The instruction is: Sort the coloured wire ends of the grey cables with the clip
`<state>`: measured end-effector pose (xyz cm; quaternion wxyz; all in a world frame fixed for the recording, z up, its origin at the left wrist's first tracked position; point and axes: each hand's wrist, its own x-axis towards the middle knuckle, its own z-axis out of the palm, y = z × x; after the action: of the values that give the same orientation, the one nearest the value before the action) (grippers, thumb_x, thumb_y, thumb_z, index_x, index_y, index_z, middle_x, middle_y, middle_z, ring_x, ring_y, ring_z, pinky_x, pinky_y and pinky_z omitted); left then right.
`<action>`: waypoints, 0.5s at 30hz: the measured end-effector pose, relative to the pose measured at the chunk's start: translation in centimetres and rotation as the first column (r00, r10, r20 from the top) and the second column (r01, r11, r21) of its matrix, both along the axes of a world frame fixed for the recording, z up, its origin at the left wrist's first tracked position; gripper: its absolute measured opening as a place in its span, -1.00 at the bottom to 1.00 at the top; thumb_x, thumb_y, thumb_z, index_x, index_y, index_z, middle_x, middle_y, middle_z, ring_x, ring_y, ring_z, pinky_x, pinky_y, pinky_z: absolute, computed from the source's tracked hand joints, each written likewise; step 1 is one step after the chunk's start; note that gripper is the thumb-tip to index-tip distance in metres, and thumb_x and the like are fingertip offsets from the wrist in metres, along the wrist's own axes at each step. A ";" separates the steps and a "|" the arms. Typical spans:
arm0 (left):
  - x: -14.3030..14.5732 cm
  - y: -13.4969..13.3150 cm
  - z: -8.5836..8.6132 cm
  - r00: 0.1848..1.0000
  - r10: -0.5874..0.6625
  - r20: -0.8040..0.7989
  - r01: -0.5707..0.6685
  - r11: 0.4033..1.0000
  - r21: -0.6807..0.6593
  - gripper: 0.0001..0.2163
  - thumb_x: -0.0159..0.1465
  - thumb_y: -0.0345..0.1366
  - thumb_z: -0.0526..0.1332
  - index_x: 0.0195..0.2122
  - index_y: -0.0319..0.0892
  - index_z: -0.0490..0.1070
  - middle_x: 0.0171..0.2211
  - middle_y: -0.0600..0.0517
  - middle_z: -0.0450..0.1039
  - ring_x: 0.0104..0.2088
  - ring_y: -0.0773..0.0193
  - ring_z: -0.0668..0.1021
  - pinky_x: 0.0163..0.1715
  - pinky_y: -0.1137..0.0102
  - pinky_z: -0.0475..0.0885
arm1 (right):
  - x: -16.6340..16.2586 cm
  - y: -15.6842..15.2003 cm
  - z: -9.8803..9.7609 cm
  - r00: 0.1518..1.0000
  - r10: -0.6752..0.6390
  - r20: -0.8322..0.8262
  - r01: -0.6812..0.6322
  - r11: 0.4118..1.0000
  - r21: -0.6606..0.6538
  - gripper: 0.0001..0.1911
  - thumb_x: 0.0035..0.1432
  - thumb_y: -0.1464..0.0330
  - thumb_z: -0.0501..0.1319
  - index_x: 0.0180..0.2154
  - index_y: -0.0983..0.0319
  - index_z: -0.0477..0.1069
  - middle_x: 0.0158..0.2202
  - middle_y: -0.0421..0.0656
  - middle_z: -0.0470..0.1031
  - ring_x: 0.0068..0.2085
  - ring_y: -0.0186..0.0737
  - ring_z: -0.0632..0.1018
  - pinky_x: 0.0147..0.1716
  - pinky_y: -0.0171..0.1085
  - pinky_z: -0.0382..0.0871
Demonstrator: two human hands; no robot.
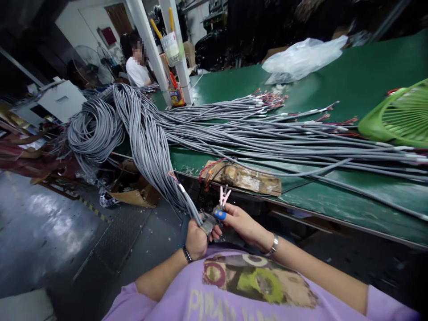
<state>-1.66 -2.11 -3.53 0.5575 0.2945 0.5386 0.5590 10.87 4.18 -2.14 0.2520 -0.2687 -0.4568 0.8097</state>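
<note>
The left hand (195, 240) is curled tight around the end of a gray cable (187, 203), down near 6 o'clock in the view. The right hand (242, 223) sits just beside it, at about 3 o'clock from the left hand. Its fingers are bent, and they pinch a small tool with pink handles (223, 197) (it looks like little clippers, but it is too small to be sure). One fingertip wears a blue cover (220, 215). The tool touches the cable end where thin colored wires stick out.

The gray cable runs up toward 11 o'clock and joins a big bundle of gray cables (143, 133) that hangs over the edge of a long green table (361, 80). More cables lie flat across the table toward 3 o'clock. A worn wooden block (249, 178) sits on the table edge, just above the hands. A green plastic basket (401, 116) is far off at 2 o'clock, and a clear plastic bag (302, 58) at 1 o'clock. Another person in a white shirt (137, 71) sits far away at 11 o'clock.
</note>
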 end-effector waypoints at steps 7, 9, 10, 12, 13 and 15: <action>-0.2 0.0 0.0 0.986 -0.112 -0.125 0.110 0.994 -0.027 -0.64 0.09 -0.03 0.25 -0.61 -0.25 0.35 -0.68 -0.01 0.44 -0.72 0.43 0.38 -0.75 0.53 0.10 | 0.7 0.7 -0.6 0.990 -0.030 0.135 0.014 0.993 0.119 -0.66 0.01 0.12 0.26 -0.47 0.26 0.29 -0.63 -0.25 0.39 -0.58 -0.39 0.35 -0.56 -0.35 0.08; -0.3 0.0 0.1 0.974 -0.170 -0.147 0.165 0.985 -0.043 -0.66 0.09 -0.05 0.25 -0.60 -0.25 0.36 -0.68 0.00 0.44 -0.73 0.43 0.37 -0.75 0.53 0.10 | 0.8 0.6 -0.7 0.991 -0.044 0.123 0.029 0.992 0.123 -0.66 0.00 0.11 0.26 -0.46 0.25 0.29 -0.64 -0.27 0.38 -0.60 -0.40 0.34 -0.56 -0.35 0.10; -0.3 0.0 0.2 0.966 -0.207 -0.155 0.201 0.978 -0.054 -0.67 0.08 -0.05 0.26 -0.59 -0.25 0.37 -0.69 0.01 0.43 -0.73 0.43 0.38 -0.75 0.53 0.10 | 0.7 0.4 -0.6 0.993 -0.040 0.109 0.027 0.993 0.119 -0.66 0.00 0.10 0.25 -0.45 0.25 0.29 -0.65 -0.28 0.37 -0.61 -0.39 0.34 -0.56 -0.34 0.10; -0.3 0.0 0.2 0.954 -0.253 -0.159 0.244 0.967 -0.071 -0.67 0.08 -0.06 0.27 -0.58 -0.25 0.37 -0.70 0.01 0.43 -0.73 0.42 0.38 -0.76 0.53 0.11 | 0.4 0.1 -0.4 0.997 -0.025 0.079 0.017 0.994 0.104 -0.64 -0.01 0.07 0.24 -0.44 0.23 0.26 -0.67 -0.28 0.38 -0.63 -0.37 0.36 -0.57 -0.33 0.12; -0.3 0.0 0.1 0.957 -0.246 -0.156 0.237 0.969 -0.069 -0.67 0.08 -0.05 0.26 -0.59 -0.25 0.37 -0.71 0.01 0.42 -0.74 0.43 0.37 -0.76 0.53 0.11 | 0.2 0.0 -0.2 0.998 -0.024 0.065 0.018 0.995 0.094 -0.63 -0.01 0.06 0.24 -0.43 0.23 0.25 -0.68 -0.28 0.37 -0.64 -0.36 0.37 -0.58 -0.32 0.12; -0.2 0.0 0.0 0.976 -0.172 -0.131 0.167 0.985 -0.046 -0.65 0.09 -0.05 0.25 -0.61 -0.25 0.35 -0.70 0.01 0.42 -0.74 0.44 0.36 -0.76 0.54 0.11 | -0.1 -0.3 0.0 0.999 -0.039 0.034 0.037 0.997 0.070 -0.60 -0.01 0.02 0.22 -0.44 0.21 0.21 -0.71 -0.29 0.36 -0.65 -0.32 0.39 -0.58 -0.31 0.14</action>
<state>-1.84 -2.07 -3.55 0.5704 0.3665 0.5576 0.4788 10.75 3.90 -2.14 0.2684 -0.2826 -0.4837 0.7837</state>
